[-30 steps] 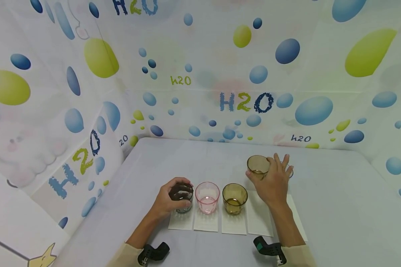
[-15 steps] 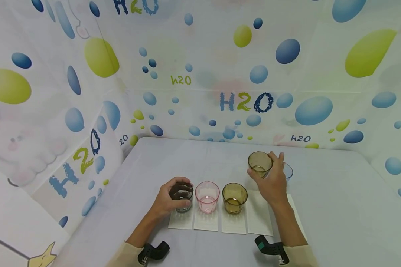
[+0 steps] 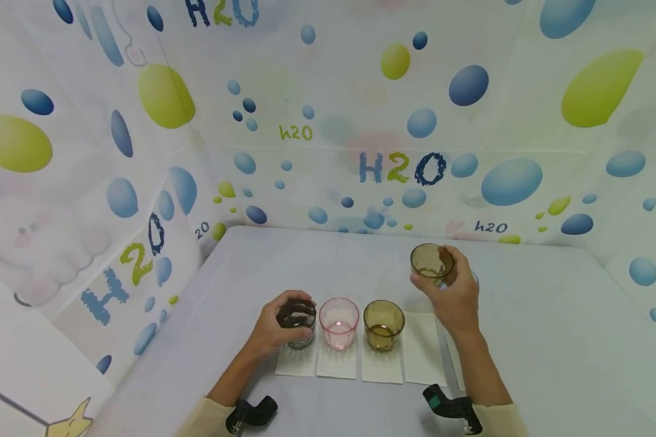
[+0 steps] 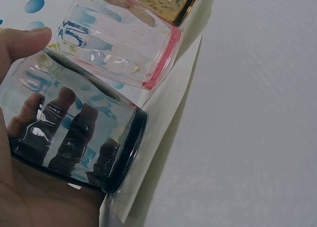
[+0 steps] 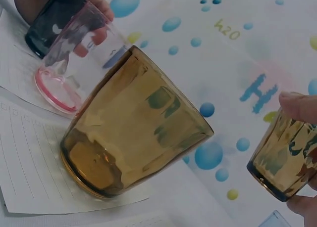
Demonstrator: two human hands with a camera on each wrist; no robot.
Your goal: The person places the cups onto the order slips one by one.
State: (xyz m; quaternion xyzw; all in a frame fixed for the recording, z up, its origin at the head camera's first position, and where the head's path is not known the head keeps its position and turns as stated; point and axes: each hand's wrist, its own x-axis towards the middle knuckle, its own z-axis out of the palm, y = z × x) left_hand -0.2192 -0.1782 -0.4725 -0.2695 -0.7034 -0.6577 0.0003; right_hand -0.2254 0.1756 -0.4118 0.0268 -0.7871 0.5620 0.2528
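My left hand (image 3: 276, 328) grips a dark grey glass (image 4: 126, 153), its fingers curled round the wall; the glass stands on the leftmost paper slip. Right of it stands a pink-rimmed clear glass (image 3: 339, 331), then an amber glass (image 3: 384, 325), both upright on slips. Toward the back of the table, my right hand (image 3: 455, 297) holds a second amber glass (image 3: 429, 260) between thumb and fingers. In the right wrist view this held glass (image 5: 277, 158) is raised off the table. Behind that hand, a blue-rimmed clear glass (image 3: 474, 277) is mostly hidden.
A row of white paper slips (image 3: 425, 358) lies on the white tabletop (image 3: 552, 328); the rightmost is partly under my right forearm. A printed backdrop with blue and green spots (image 3: 339, 176) rises behind and beside the table.
My right hand has lifted the amber glass and moved it slightly back and to the right, its fingers now closer round it. My left hand and the row of glasses have stayed put.
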